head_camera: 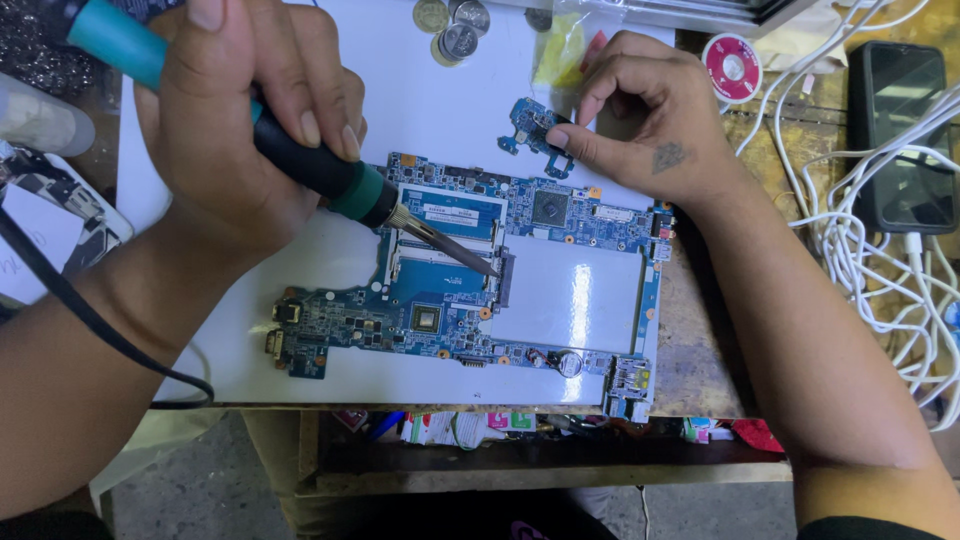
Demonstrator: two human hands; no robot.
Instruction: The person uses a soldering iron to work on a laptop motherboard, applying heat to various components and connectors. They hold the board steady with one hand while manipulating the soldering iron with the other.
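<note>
My left hand (235,120) grips a soldering iron (330,178) with a teal and black handle. Its metal tip (470,258) points down-right and rests on a blue laptop motherboard (450,290), close to a dark connector near the board's middle. My right hand (640,110) reaches in from the right, its fingertips pressing on a small blue circuit board (528,125) that lies just above the motherboard. Both boards lie on a white sheet (400,100) covering the bench.
Coin cell batteries (452,25) sit at the sheet's top edge, next to a yellow-green plastic bag (560,45). A red solder spool (732,67), a dark phone (900,130) and tangled white cables (870,250) crowd the right. The iron's black cord (90,320) trails left.
</note>
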